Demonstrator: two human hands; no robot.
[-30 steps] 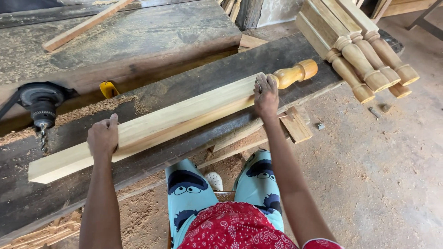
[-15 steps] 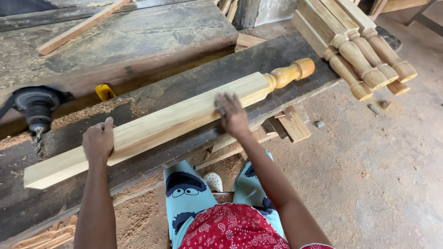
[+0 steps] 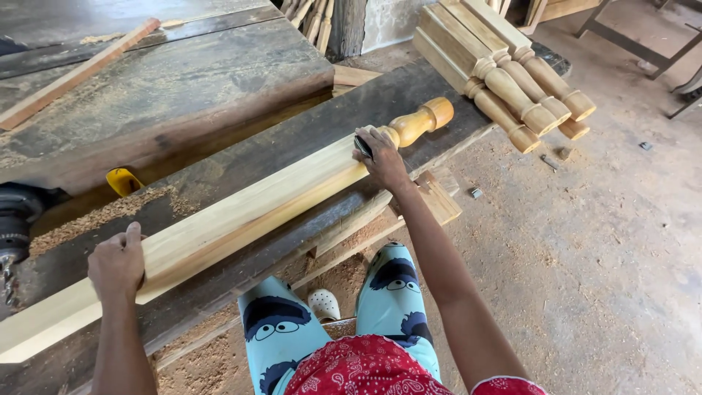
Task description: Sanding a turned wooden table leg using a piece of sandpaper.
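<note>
Table leg [image 3: 241, 208] lying lengthwise on the counter [image 3: 307, 132], my left hand [image 3: 117, 263] closed over its near edge for steadiness, my right hand [image 3: 380, 157] pressing sandpaper [image 3: 363, 146] beside the turned end.

Woodworking shop: sawdust-strewn workbench [image 3: 219, 66], stacked turned legs [image 3: 504, 69], drill chuck [image 3: 11, 234], dirt floor [image 3: 607, 241].

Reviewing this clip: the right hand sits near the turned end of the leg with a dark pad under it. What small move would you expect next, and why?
Probably a stroke along the square face toward the left hand. The right hand presses a dark sanding pad on the wooden leg just short of its turned end, so bare flat wood lies only that way, and the left hand steadies the leg on the bench.
</note>
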